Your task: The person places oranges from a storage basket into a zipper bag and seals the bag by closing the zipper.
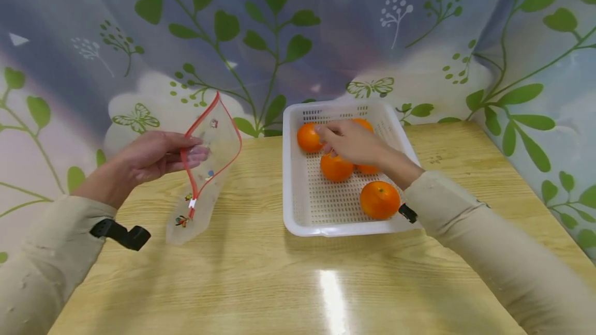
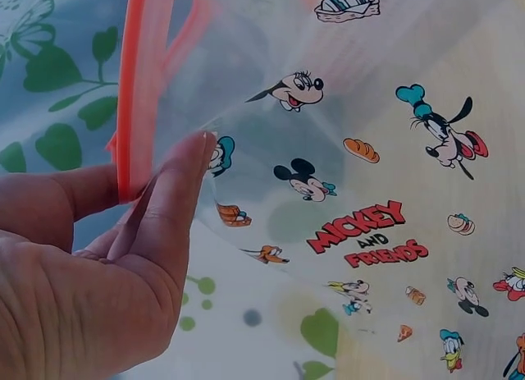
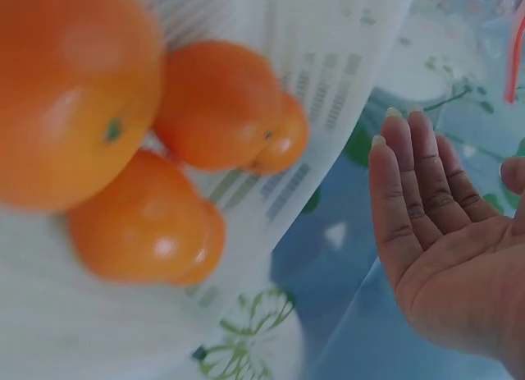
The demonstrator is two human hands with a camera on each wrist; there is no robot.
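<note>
My left hand (image 1: 155, 155) pinches the red-edged mouth of a clear zipper bag (image 1: 216, 141) at the left, thumb on one side and fingers on the other. The bag hangs with its mouth spread wide; cartoon figures and a red zipper strip (image 2: 143, 84) show in the left wrist view. My right hand (image 1: 356, 143) is above a white plastic basket (image 1: 292, 195) of several oranges (image 1: 379, 199). Its palm is bare in the right wrist view, fingers extended and holding nothing. Under it, in the head view, some oranges are partly hidden.
The basket stands on a light wooden table (image 1: 261, 283), near its back edge. Behind hangs a leaf-patterned curtain (image 1: 326, 40), close to the basket's far rim. Both wrists wear dark straps (image 1: 121, 234).
</note>
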